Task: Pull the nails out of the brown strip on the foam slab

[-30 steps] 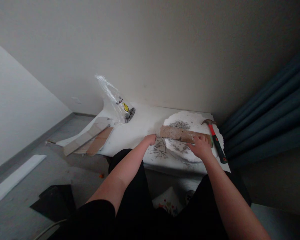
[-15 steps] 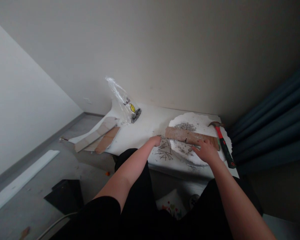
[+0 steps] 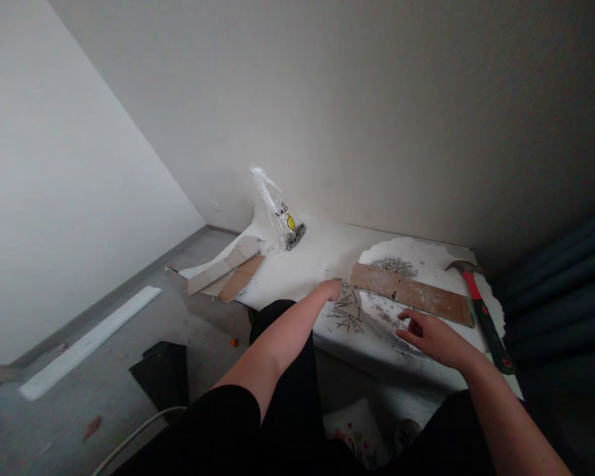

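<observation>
My left hand [image 3: 330, 289] is closed at the upper left of a pile of loose nails [image 3: 348, 316]; what its fingers hold, if anything, is too small to make out. Fingers curled but apart, my right hand [image 3: 429, 336] is over the front of a rough-edged white slab [image 3: 379, 248] and holds nothing I can see. A brown wooden strip [image 3: 416, 294] lies across that slab, just beyond the right hand. Behind the strip sits a heap of small grey bits [image 3: 394, 266]. A claw hammer [image 3: 483, 311] with a red and black handle rests at the slab's right side.
A clear plastic bag [image 3: 282, 215] with dark contents stands at the back of the white-covered table [image 3: 297, 271]. Brown and pale strips [image 3: 240, 277] lie at its left end. On the floor are a long white board [image 3: 92, 340] and a black object [image 3: 161, 377]. A dark curtain [image 3: 565, 291] hangs right.
My right hand has come off the wooden strip and drawn back toward me, its fingers now apart. My left hand stays by the nails. The whole view has shifted slightly.
</observation>
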{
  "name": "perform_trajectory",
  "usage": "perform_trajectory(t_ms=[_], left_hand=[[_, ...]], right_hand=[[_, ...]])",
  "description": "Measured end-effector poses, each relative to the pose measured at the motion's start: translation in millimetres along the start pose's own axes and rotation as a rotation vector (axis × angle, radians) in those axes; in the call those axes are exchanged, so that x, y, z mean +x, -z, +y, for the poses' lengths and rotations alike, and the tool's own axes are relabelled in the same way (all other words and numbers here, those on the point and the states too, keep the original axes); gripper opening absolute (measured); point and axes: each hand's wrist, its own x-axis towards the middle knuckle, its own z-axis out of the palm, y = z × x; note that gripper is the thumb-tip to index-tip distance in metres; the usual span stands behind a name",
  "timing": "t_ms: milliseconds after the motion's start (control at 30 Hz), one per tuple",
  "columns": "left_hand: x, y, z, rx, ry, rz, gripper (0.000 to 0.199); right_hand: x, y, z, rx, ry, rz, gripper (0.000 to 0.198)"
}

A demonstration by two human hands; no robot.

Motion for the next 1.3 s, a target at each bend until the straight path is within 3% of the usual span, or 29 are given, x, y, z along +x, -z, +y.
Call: perform_trajectory(t_ms=[300,500,833,1300], left_hand=[[4,-4,3,0.117,0.171,-0.099,0.036],[-4,1,7,0.097,0.162,-0.095,0.042],[-3,3,9,0.113,0.155,-0.136,0.036],[0,-1,9,0.162,0.161,-0.087,0.033]], right_hand=[[-7,4,1,-0.008,-0.053,-0.093,0.058],[-9,4,3,-0.021,-0.062,-0.114,0.057],[-12,7,-2,-0.015,-0.101,-0.183,0.056],[-12,-4,7,-0.033,-0.102,-0.189,0.057]])
